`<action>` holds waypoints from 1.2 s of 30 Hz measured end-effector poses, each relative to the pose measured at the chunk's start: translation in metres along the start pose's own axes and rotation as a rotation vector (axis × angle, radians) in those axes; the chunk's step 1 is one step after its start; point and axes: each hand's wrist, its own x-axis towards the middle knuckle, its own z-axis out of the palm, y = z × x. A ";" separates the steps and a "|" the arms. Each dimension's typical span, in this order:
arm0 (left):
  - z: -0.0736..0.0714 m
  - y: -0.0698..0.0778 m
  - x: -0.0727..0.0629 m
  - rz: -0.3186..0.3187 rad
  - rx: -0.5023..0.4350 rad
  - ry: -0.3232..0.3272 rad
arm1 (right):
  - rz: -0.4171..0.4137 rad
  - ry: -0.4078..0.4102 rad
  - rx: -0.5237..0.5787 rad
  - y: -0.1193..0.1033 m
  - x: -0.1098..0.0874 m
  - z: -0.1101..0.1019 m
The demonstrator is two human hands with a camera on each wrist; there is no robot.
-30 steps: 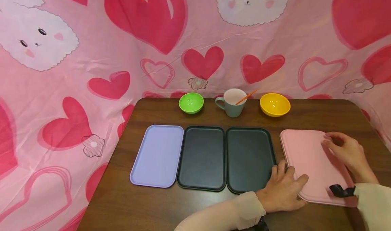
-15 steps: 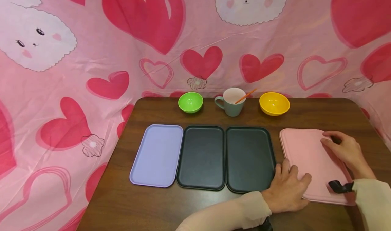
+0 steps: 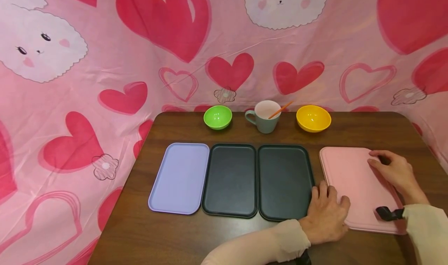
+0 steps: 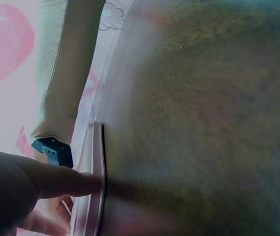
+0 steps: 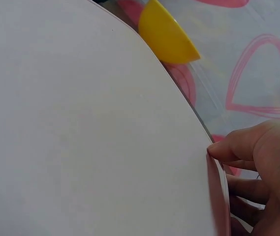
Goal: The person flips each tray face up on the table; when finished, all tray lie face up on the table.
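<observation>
A pink tray [image 3: 353, 183] lies at the right end of a row on the table. My left hand [image 3: 326, 216] is at its near left side, fingers lightly bent along the left edge beside a dark tray [image 3: 286, 181]. In the left wrist view, the thumb [image 4: 76, 181] touches the pink tray's rim. At the far right corner, my right hand [image 3: 395, 175] pinches the pink tray's edge. Seen from the right wrist, the thumb [image 5: 233, 145] sits on the corner of the pink tray [image 5: 100, 123], and the other fingers lie along its outer side.
A second dark tray [image 3: 230, 181] and a lilac tray [image 3: 180, 177] continue the row leftward. Behind them stand a green bowl [image 3: 218, 118], a mug [image 3: 266, 123] with an orange stick [image 3: 280, 110], and a yellow bowl [image 3: 313, 119]. A patterned pink cloth [image 3: 168, 128] hangs behind the table.
My left hand shifts slightly right along the pink tray's left side, then back left. The right hand keeps its place at the corner. The head view drifts a little.
</observation>
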 end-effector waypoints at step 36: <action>-0.004 -0.002 0.011 -0.068 -0.142 0.015 | 0.031 0.007 0.002 -0.004 0.000 -0.001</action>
